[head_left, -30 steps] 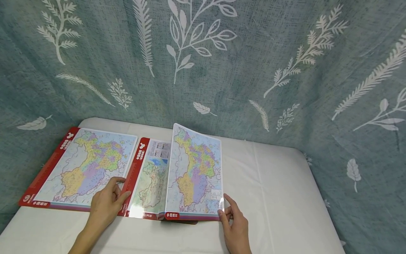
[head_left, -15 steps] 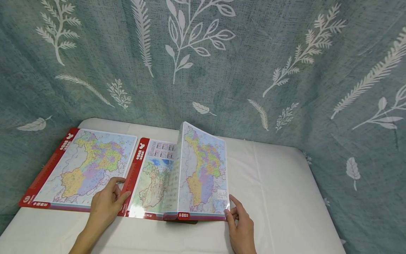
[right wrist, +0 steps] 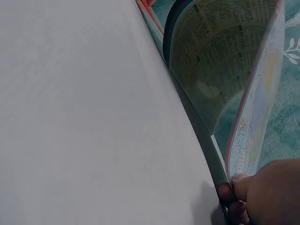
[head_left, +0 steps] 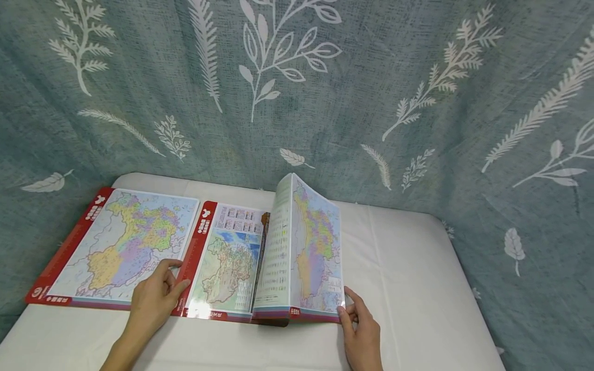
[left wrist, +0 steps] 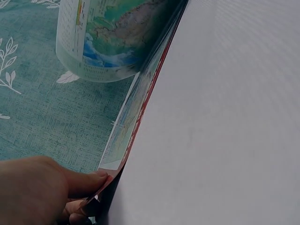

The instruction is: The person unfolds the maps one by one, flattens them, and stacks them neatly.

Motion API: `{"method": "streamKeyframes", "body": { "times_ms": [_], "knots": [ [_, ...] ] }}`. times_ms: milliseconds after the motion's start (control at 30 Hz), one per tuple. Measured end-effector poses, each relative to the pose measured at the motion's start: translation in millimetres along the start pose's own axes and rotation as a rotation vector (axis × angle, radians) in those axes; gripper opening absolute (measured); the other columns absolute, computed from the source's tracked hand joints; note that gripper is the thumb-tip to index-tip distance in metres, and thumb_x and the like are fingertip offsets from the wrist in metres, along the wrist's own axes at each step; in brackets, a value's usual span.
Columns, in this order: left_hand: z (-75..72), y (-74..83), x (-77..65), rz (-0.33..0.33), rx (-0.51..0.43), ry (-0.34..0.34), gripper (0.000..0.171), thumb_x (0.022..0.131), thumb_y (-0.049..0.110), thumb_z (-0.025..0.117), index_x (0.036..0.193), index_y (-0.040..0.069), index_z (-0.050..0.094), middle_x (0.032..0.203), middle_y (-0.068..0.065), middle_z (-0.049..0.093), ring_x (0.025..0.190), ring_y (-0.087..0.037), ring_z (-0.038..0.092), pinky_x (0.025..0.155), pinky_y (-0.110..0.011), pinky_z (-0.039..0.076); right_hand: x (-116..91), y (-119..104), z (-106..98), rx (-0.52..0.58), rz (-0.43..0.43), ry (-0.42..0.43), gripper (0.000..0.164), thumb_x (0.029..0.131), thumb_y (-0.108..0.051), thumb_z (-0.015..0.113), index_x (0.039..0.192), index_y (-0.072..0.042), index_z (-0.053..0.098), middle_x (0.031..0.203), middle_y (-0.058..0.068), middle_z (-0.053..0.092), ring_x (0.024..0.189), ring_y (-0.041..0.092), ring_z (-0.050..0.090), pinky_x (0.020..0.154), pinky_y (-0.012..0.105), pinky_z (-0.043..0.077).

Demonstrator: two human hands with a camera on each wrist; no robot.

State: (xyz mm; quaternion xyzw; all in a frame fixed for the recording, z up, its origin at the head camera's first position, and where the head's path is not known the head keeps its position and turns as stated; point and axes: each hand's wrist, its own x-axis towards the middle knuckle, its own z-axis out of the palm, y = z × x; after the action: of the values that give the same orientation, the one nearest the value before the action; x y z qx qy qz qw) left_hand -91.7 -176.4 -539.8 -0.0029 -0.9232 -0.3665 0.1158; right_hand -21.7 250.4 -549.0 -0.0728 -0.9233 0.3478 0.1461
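A folding map (head_left: 227, 283) with a red left strip lies partly unfolded on the white table. Its right part, the raised panel (head_left: 315, 247), bulges up in a curved fold, printed with a colored map on one face and rows of text on the other. My left hand (head_left: 153, 296) pinches the near end of the red strip, the thumb (left wrist: 89, 180) on top in the left wrist view. At the near right corner of the raised panel, my right hand (head_left: 363, 327) pinches the edge between thumb and fingers, as the right wrist view also shows.
A second map sheet (head_left: 127, 242) with a red strip lies flat at the left, close beside my left hand. Behind the white table (head_left: 408, 278) hangs a green-blue curtain (head_left: 352, 103) with white leaf prints. The tabletop's rounded edge runs down the right side.
My right hand has moved right with the panel's corner, and the fold has risen and shifted right. More of the text face and left panel shows. The left hand stays in place.
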Motion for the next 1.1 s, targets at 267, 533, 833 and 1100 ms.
{"method": "streamKeyframes", "body": {
  "times_ms": [267,533,833,1100],
  "knots": [
    [-1.1,0.4,-1.7,0.006,0.008,0.012,0.047,0.084,0.010,0.088,0.123,0.005,0.063,0.065,0.006,0.051,0.050,-0.003,0.036,0.052,-0.027,0.030,1,8,-8,-0.029,0.038,0.014,0.047,0.099,-0.008,0.072,0.144,-0.011,0.060,0.082,-0.009,0.062,0.070,0.001,0.054,0.067,0.021,0.048],
    [-0.7,0.6,-1.1,0.027,-0.004,0.012,0.046,0.085,0.013,0.088,0.123,0.005,0.064,0.064,0.007,0.051,0.051,-0.001,0.036,0.051,-0.026,0.030,1,17,-13,-0.049,0.040,0.037,0.047,0.099,-0.008,0.072,0.144,-0.011,0.060,0.084,-0.006,0.065,0.072,0.002,0.055,0.068,0.022,0.049],
    [0.1,-1.1,-0.2,0.034,0.000,0.014,0.046,0.085,0.014,0.089,0.122,0.005,0.064,0.065,0.007,0.050,0.052,-0.001,0.035,0.052,-0.027,0.029,2,25,-19,-0.076,0.052,0.080,0.045,0.097,-0.007,0.074,0.141,-0.012,0.063,0.081,-0.006,0.066,0.069,0.002,0.054,0.067,0.022,0.047],
    [0.0,-0.3,-0.1,0.024,-0.007,0.001,0.046,0.086,0.015,0.088,0.124,0.004,0.063,0.064,0.006,0.051,0.050,-0.001,0.034,0.050,-0.027,0.029,2,31,-25,-0.085,0.063,0.092,0.047,0.097,-0.007,0.075,0.142,-0.013,0.062,0.081,-0.006,0.066,0.069,0.003,0.053,0.066,0.022,0.045]
  ]
}}
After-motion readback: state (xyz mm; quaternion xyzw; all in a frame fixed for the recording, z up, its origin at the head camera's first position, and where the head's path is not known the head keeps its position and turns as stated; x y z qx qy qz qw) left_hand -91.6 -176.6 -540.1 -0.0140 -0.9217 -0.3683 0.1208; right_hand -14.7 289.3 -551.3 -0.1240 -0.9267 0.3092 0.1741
